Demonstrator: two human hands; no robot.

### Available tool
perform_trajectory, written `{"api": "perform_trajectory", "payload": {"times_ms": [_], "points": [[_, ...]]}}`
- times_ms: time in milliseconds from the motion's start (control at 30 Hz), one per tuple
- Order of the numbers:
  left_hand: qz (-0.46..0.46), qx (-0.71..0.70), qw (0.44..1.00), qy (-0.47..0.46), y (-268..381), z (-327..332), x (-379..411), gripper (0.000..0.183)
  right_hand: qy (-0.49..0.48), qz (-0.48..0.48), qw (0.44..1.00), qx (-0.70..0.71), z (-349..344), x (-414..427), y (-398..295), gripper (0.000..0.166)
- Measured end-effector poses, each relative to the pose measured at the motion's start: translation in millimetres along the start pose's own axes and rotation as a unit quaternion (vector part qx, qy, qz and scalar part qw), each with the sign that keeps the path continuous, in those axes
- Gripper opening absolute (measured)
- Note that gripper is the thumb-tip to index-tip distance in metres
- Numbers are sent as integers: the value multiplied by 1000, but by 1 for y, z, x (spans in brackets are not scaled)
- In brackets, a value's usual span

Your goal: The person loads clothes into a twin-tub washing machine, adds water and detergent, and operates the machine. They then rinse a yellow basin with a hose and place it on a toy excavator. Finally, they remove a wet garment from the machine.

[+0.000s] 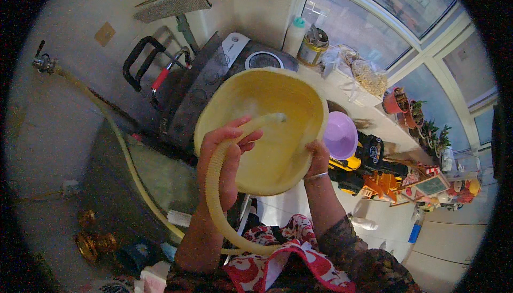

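My left hand [226,152] holds a ribbed, cream-coloured hose [213,190] between thumb and fingers, over the near left side of a yellow plastic basin [276,164]. The free end of the hose points into the basin, above its inner wall. My right hand [318,154] grips the basin's right rim, thumb on the edge and fingers mostly hidden beneath. The basin is tilted towards me and partly covers a dark appliance with a control panel [204,80], likely a washing machine. From my lap the hose loops left and up to a wall tap [44,63].
A squeegee-like mop head [174,6] leans in the corner above a black-handled frame [140,62]. Right of the basin are a purple bowl [340,134] and a yellow-black toy vehicle [348,164]. Potted plants [415,112] line the windowsill. A white bottle [364,223] lies on the floor.
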State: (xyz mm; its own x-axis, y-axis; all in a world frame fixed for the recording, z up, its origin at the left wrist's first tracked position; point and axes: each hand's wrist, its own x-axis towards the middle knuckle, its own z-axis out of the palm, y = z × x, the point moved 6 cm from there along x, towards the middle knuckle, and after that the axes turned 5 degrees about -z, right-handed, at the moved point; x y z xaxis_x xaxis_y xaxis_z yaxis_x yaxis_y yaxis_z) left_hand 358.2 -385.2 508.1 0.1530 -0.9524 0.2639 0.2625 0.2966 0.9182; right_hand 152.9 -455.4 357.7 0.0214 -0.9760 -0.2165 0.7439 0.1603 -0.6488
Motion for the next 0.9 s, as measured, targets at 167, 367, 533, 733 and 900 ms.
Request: {"api": "perform_trajectory", "payload": {"times_ms": [167, 367, 533, 733, 900], "points": [[32, 53, 998, 35, -6, -16, -3, 27, -7, -81, 991, -109, 10, 12, -20, 56], [25, 111, 988, 109, -5, -41, -1, 25, -11, -183, 958, -221, 54, 13, -34, 48], [31, 126, 982, 140, -10, -58, 0, 24, -50, -264, 863, -428, 79, 5, -31, 36], [15, 141, 978, 150, -17, -64, 1, 27, -89, -400, 691, -596, 101, -14, -19, 19], [19, 133, 980, 148, -19, -65, 1, 22, -114, -451, 609, -643, 109, -24, -21, 18]]}}
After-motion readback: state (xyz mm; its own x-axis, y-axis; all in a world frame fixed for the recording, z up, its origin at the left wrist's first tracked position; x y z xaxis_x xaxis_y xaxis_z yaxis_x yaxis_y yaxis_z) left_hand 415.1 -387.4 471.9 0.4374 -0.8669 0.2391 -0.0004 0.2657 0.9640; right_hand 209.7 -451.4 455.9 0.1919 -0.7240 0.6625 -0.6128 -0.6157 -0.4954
